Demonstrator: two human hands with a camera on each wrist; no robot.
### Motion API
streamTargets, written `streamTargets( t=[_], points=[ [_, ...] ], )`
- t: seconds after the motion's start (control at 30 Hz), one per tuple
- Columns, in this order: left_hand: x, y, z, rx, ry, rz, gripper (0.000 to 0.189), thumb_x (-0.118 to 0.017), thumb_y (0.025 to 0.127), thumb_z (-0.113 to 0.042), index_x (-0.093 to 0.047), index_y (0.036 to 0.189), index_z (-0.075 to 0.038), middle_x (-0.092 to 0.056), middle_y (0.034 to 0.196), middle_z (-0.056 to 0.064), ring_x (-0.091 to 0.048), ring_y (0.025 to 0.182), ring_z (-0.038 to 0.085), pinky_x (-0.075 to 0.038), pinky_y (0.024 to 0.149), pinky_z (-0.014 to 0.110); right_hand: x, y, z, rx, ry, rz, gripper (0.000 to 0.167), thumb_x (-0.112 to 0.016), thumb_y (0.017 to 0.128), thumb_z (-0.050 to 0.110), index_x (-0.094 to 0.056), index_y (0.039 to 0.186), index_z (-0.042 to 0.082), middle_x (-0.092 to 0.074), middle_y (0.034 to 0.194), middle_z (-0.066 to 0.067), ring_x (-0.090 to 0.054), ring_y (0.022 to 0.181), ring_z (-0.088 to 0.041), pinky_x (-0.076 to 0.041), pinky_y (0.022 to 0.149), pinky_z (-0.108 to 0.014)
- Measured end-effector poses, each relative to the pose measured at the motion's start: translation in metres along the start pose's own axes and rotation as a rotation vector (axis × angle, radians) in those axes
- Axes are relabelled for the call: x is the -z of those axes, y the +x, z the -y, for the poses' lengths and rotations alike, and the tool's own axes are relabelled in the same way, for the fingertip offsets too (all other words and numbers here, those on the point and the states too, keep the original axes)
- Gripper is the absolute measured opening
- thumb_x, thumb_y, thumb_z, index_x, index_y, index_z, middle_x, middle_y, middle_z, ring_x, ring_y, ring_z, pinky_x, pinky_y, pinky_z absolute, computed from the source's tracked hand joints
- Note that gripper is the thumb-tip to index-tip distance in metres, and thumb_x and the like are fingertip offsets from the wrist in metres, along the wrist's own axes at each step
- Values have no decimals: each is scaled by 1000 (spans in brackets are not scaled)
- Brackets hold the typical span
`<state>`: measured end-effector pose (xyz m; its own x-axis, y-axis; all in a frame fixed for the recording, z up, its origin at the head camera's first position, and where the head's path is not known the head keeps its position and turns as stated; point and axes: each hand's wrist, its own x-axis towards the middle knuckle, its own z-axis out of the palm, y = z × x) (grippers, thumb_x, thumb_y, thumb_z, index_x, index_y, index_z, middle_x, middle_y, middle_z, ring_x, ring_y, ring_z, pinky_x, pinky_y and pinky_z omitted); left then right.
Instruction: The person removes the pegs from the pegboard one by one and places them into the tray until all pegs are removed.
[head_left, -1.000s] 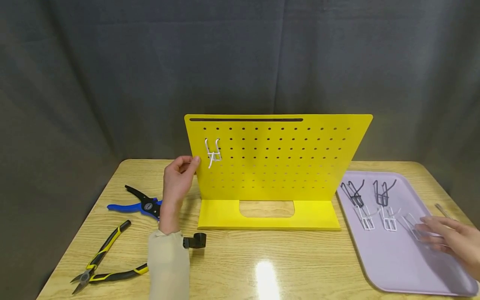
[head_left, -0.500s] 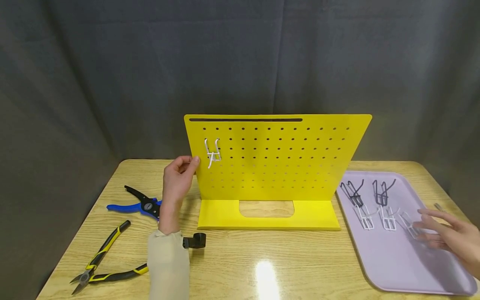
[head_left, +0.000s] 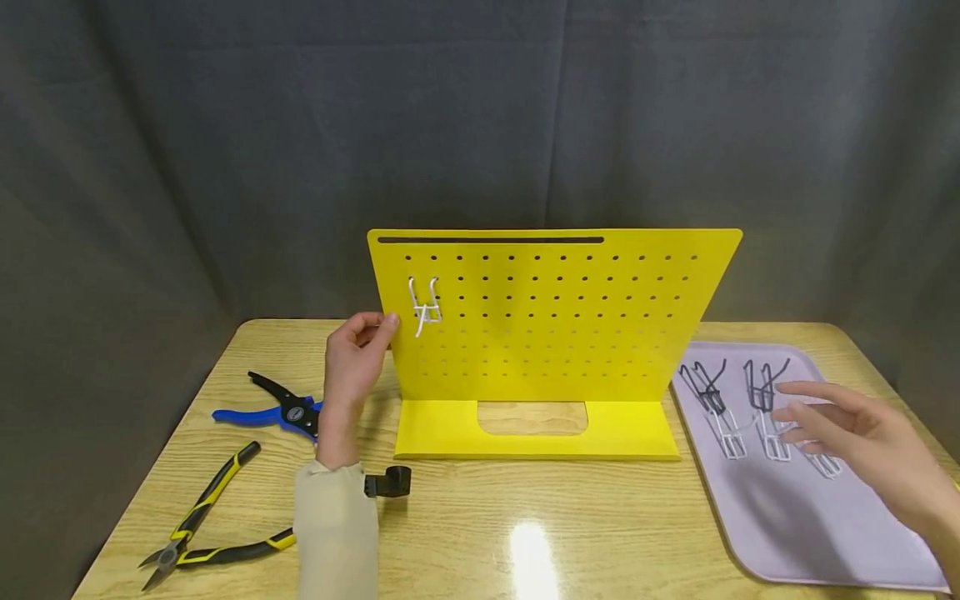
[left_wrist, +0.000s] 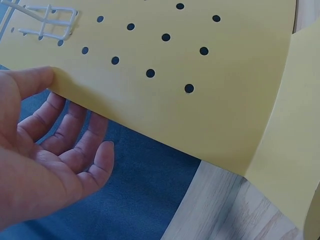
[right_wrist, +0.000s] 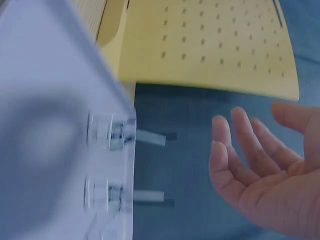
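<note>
A yellow pegboard (head_left: 555, 387) stands upright on its bent base. My left hand (head_left: 354, 358) pinches its left edge, thumb on the front and fingers behind, as the left wrist view (left_wrist: 55, 145) also shows. A white wire hook (head_left: 426, 308) hangs in the upper left holes. My right hand (head_left: 862, 437) is over the lilac tray (head_left: 810, 542), fingers spread and slightly bent, holding nothing. Beneath and beside it lie two black wire hooks (head_left: 762, 396) and three white wire hooks (head_left: 731, 446). The rightmost white hook is partly hidden by that hand.
At left on the wooden table (head_left: 450, 533) lie blue-and-black pliers (head_left: 296, 412), partly behind the left wrist, and yellow-and-black cutters (head_left: 174, 550) with their handles apart. A dark curtain (head_left: 480, 125) hangs behind the table.
My right hand has moved away from the rightmost white hook, rising leftward over the tray with nothing in it. My left hand stays on the board's edge.
</note>
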<state>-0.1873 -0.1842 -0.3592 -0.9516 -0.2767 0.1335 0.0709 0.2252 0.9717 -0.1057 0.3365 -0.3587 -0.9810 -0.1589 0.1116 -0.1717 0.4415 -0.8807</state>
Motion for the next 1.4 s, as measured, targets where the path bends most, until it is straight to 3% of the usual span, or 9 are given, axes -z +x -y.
streamTargets(
  t=[0.1, 0.17, 0.4, 0.67, 0.8, 1.0, 1.1, 1.4],
  points=[
    [1, -1, 1, -3, -12, 2, 32, -61, 95, -26, -63, 108, 3, -60, 97, 13, -58, 93, 30, -48, 80, 24, -20, 3, 11, 4, -100, 57, 31, -54, 98, 7, -58, 129, 10, -70, 103, 11, -68, 84, -12, -54, 69, -23],
    [2, -1, 1, -8, -18, 1, 31, -61, 95, -25, -63, 108, 3, -60, 97, 12, -58, 94, 30, -49, 80, 24, -33, 7, 17, 11, -91, 91, 31, -55, 98, 9, -57, 129, 6, -70, 105, 8, -69, 84, -15, -54, 70, -25],
    [4, -1, 2, -46, -32, 4, 30, -64, 93, -24, -63, 104, 3, -59, 90, 2, -59, 86, 20, -50, 76, 20, -75, 23, 33, 69, 32, 136, 28, -54, 98, 7, -57, 125, -2, -69, 106, 5, -67, 85, -17, -55, 71, -26],
    [3, -2, 2, -45, -28, -4, 27, -65, 92, -22, -64, 100, 4, -60, 87, 4, -59, 88, 28, -51, 75, 21, -113, 43, 59, 88, 128, 193, 27, -54, 99, 13, -60, 120, -2, -69, 104, -5, -67, 87, -18, -54, 75, -29],
    [3, 0, 4, -47, 4, -37, 26, -66, 92, -23, -64, 98, 2, -59, 86, 4, -59, 86, 29, -51, 72, 21, -130, 51, 69, 80, 169, 214, 29, -54, 99, 15, -59, 121, -4, -68, 105, -10, -66, 88, -19, -54, 76, -31],
    [4, 0, 5, -47, 9, -46, 26, -66, 92, -24, -64, 98, 1, -60, 84, 3, -60, 77, 17, -51, 73, 23, -158, 65, 84, 75, 236, 251, 29, -57, 97, 15, -60, 119, -4, -65, 107, -23, -66, 86, -21, -54, 75, -31],
    [4, 0, 5, -47, 4, -42, 26, -66, 92, -24, -65, 98, 1, -60, 84, 2, -59, 76, 12, -52, 73, 24, -170, 72, 93, 105, 256, 270, 28, -57, 97, 14, -61, 117, -5, -66, 106, -22, -66, 86, -21, -54, 75, -31],
    [5, 0, 2, -48, -13, -34, 26, -66, 92, -22, -64, 97, 3, -59, 83, 3, -59, 76, 15, -51, 72, 22, -206, 88, 119, 153, 308, 321, 23, -58, 97, 13, -64, 115, 0, -67, 104, -17, -66, 86, -28, -53, 77, -33]
  ],
)
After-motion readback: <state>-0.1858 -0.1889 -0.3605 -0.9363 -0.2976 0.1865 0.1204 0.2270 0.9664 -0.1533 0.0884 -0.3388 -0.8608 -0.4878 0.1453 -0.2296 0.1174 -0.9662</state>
